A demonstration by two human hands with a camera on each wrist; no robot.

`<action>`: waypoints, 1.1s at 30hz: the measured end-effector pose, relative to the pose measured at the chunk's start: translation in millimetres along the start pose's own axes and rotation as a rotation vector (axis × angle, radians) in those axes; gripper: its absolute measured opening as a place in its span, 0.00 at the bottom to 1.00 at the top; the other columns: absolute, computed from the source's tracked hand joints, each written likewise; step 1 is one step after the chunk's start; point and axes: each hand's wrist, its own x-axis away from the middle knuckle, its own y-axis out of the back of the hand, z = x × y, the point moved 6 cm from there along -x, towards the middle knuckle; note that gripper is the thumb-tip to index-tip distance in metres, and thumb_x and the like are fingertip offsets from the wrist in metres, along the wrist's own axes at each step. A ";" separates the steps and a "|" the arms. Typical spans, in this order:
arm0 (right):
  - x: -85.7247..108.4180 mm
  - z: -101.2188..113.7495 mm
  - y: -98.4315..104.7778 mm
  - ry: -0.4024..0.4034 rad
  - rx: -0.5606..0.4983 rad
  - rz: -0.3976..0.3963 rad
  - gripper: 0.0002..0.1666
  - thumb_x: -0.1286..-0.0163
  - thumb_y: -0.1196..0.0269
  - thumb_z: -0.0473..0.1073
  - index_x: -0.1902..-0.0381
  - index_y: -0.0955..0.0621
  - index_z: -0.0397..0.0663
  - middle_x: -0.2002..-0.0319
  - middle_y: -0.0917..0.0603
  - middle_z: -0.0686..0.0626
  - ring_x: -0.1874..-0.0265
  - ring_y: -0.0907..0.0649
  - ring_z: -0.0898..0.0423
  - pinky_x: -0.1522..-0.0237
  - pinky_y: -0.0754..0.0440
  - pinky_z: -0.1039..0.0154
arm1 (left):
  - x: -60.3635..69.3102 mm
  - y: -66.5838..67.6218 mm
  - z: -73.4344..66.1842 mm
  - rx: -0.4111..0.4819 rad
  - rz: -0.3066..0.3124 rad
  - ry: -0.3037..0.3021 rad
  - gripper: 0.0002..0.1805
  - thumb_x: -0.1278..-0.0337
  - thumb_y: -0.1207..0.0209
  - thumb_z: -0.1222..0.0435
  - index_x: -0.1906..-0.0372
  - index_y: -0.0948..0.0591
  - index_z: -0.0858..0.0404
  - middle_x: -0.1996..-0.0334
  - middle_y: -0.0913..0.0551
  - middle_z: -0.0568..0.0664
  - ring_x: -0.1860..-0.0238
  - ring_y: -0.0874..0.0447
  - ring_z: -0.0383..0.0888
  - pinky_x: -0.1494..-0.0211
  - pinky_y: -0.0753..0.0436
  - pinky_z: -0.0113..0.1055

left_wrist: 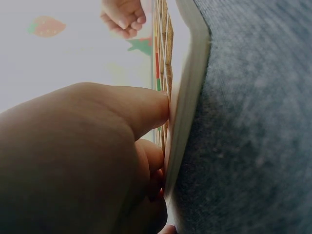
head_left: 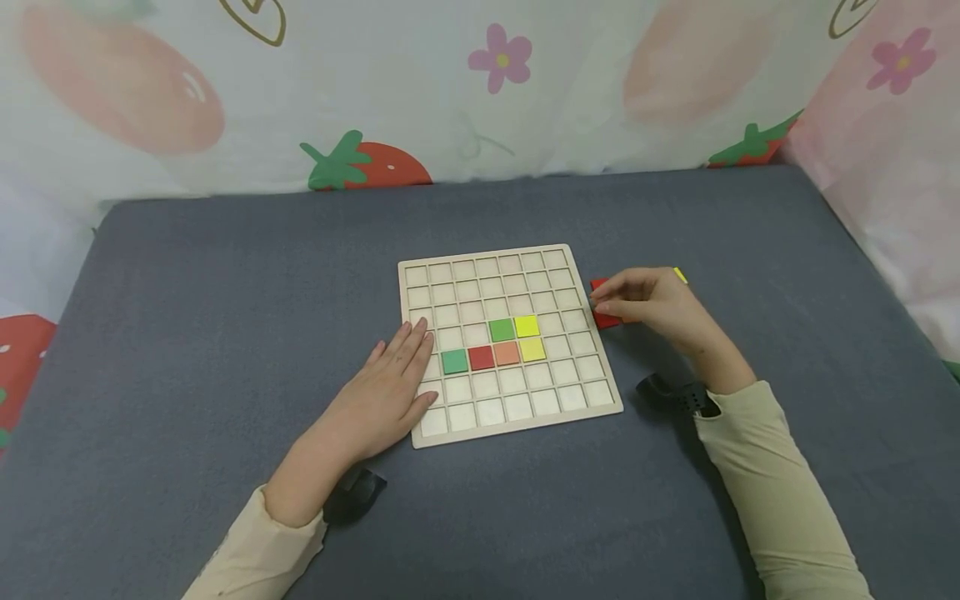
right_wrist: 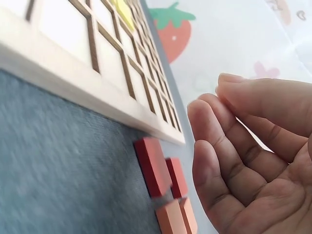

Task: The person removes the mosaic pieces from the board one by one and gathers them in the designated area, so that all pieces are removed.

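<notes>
A wooden grid board [head_left: 517, 425] lies on the table, holding several coloured square tiles: a green tile [head_left: 453, 362], a red tile [head_left: 481, 358], an orange tile [head_left: 506, 353] and a yellow tile [head_left: 533, 349] in one row, with another green and another yellow just above. My left hand [head_left: 378, 404] rests on the board's left border, fingers extended. My right hand [head_left: 651, 307] hovers beside the right border with loosely bent fingers, over red tiles [head_left: 606, 321]. In the right wrist view nothing shows between its fingers; dark red blocks [right_wrist: 153, 165] and orange blocks [right_wrist: 171, 218] lie below.
Behind the right hand a bit of yellow [head_left: 680, 275] shows, mostly hidden. The grey tablecloth [head_left: 225, 333] spreads around the board. A patterned curtain [head_left: 562, 108] hangs along the table's far edge. Each wrist wears a black strap [head_left: 678, 396].
</notes>
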 end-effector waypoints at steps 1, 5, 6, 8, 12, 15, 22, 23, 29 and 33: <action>-0.3 0.3 -1.7 -0.002 -0.004 0.008 0.16 0.38 0.35 0.36 0.57 0.20 0.27 0.68 0.15 0.49 0.70 0.17 0.54 0.68 0.18 0.62 | -0.3 -0.3 0.2 0.001 0.005 0.002 0.37 0.31 0.52 0.56 0.28 0.50 0.72 0.26 0.56 0.60 0.26 0.63 0.53 0.29 0.50 0.53; -0.9 2.3 -8.2 0.001 -0.003 0.036 0.15 0.38 0.35 0.35 0.57 0.20 0.27 0.66 0.16 0.44 0.69 0.17 0.53 0.65 0.18 0.62 | -1.3 -1.0 -0.3 0.007 0.015 0.003 0.37 0.31 0.52 0.56 0.28 0.50 0.71 0.26 0.57 0.59 0.26 0.63 0.53 0.29 0.51 0.53; -1.0 3.4 -9.7 0.008 0.000 0.041 0.15 0.38 0.35 0.35 0.57 0.20 0.27 0.66 0.16 0.43 0.68 0.17 0.53 0.65 0.18 0.61 | -1.4 -1.1 -0.6 0.007 0.014 0.001 0.37 0.31 0.52 0.56 0.28 0.50 0.71 0.26 0.57 0.60 0.26 0.63 0.53 0.29 0.51 0.53; -1.9 5.4 -12.7 0.021 0.019 0.048 0.14 0.38 0.35 0.35 0.57 0.19 0.28 0.65 0.16 0.43 0.69 0.18 0.53 0.66 0.18 0.62 | -1.4 -1.2 -1.2 0.005 0.009 -0.003 0.37 0.31 0.52 0.56 0.28 0.50 0.72 0.26 0.57 0.60 0.26 0.62 0.54 0.29 0.50 0.53; -5.0 8.6 -19.1 0.031 0.059 0.054 0.14 0.39 0.34 0.37 0.58 0.18 0.32 0.64 0.15 0.46 0.69 0.18 0.55 0.68 0.20 0.63 | -0.5 -0.8 -2.1 0.001 0.000 -0.008 0.37 0.31 0.52 0.56 0.28 0.50 0.72 0.26 0.55 0.61 0.26 0.61 0.54 0.29 0.49 0.53; -8.7 10.4 -25.9 0.029 0.056 0.077 0.14 0.39 0.34 0.37 0.57 0.18 0.33 0.64 0.15 0.47 0.67 0.18 0.57 0.67 0.21 0.65 | 0.1 0.0 -2.7 0.003 -0.003 -0.008 0.36 0.31 0.52 0.57 0.28 0.49 0.73 0.26 0.55 0.61 0.26 0.61 0.54 0.30 0.49 0.53; -18.7 18.8 -43.8 0.073 0.033 0.124 0.12 0.38 0.35 0.35 0.58 0.18 0.33 0.61 0.16 0.41 0.67 0.18 0.56 0.65 0.21 0.64 | 0.1 -0.7 -1.6 -0.006 -0.007 -0.008 0.36 0.31 0.52 0.56 0.28 0.49 0.73 0.26 0.55 0.61 0.26 0.61 0.54 0.30 0.49 0.53; -20.3 19.9 -46.5 0.078 0.029 0.134 0.11 0.38 0.35 0.34 0.58 0.18 0.33 0.61 0.16 0.41 0.66 0.18 0.56 0.65 0.21 0.64 | 0.2 -0.7 -1.3 -0.005 -0.009 -0.008 0.36 0.31 0.52 0.56 0.28 0.49 0.73 0.26 0.55 0.61 0.26 0.61 0.54 0.30 0.49 0.53; -29.6 24.7 -60.2 0.083 0.018 0.182 0.11 0.37 0.36 0.33 0.57 0.18 0.33 0.61 0.16 0.41 0.64 0.17 0.56 0.60 0.20 0.63 | 0.6 0.2 -0.7 -0.003 -0.015 -0.010 0.36 0.31 0.52 0.57 0.28 0.48 0.73 0.27 0.55 0.61 0.26 0.61 0.54 0.30 0.48 0.53; -35.0 27.6 -66.7 0.077 0.030 0.203 0.11 0.37 0.36 0.34 0.58 0.17 0.34 0.62 0.15 0.43 0.64 0.17 0.54 0.61 0.21 0.62 | 1.0 1.0 -0.1 -0.003 -0.014 -0.008 0.36 0.31 0.52 0.57 0.28 0.49 0.73 0.27 0.55 0.61 0.26 0.61 0.54 0.30 0.49 0.53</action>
